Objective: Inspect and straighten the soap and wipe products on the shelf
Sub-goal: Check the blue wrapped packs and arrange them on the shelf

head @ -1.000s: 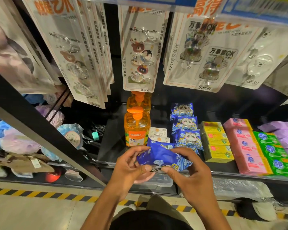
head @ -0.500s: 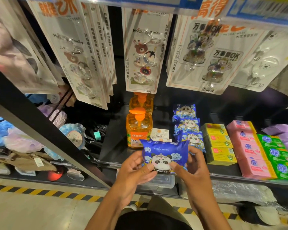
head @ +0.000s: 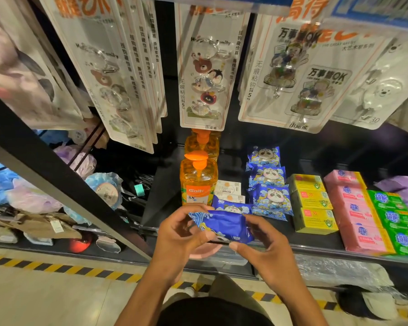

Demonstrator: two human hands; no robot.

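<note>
Head view: a blue wipe pack [head: 224,225] is being held over the shelf [head: 316,249] front edge, left hand [head: 181,234] pinching its 9 o'clock end, right hand [head: 262,245] gripping at 4 o'clock; orange soap bottle [head: 197,182] is standing at 11 o'clock, panda packs [head: 269,182] lying at 1 o'clock.

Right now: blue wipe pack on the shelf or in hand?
In hand. Left hand and right hand grip the blue pack at the shelf front.

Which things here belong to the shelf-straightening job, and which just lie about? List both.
Job: blue panda-print wipe pack gripped by left hand and right hand; shelved panda wipe packs; orange pump soap bottles; yellow, pink, green soap boxes.
Lying about: hanging hook cards; pastel mesh bath puffs.
</note>
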